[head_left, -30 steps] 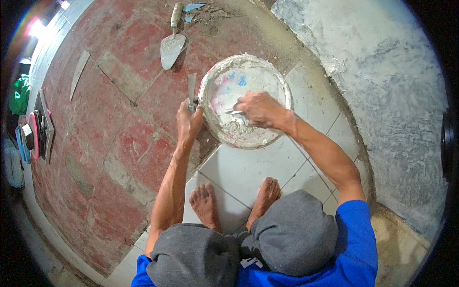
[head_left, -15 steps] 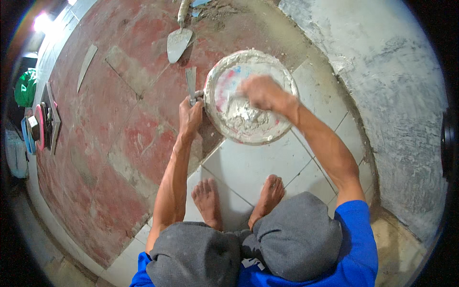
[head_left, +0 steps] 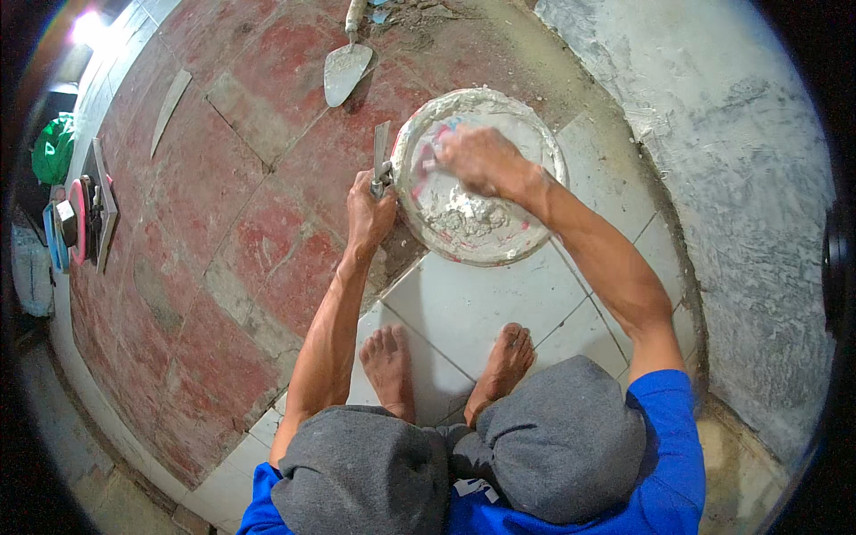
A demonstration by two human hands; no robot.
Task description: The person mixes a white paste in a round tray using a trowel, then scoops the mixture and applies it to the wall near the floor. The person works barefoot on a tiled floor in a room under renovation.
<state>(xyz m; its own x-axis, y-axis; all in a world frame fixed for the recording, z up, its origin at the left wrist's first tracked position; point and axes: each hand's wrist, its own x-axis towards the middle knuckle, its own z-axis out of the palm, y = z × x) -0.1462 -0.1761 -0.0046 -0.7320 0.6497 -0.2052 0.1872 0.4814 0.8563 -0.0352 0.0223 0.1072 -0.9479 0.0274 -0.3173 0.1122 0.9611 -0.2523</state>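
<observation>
Fingers of the left hand (head_left: 370,214) are clamped on the handle of a small grey trowel (head_left: 382,156) whose blade points away from the person, its long axis running up beside the basin's rim. Just right of them sits a round, mortar-smeared basin (head_left: 526,241) with pink and blue showing through, on the white floor tiles (head_left: 481,308). The right hand (head_left: 481,160) reaches into it, fingers curled together in the grey paste; whether they grip anything I cannot tell.
</observation>
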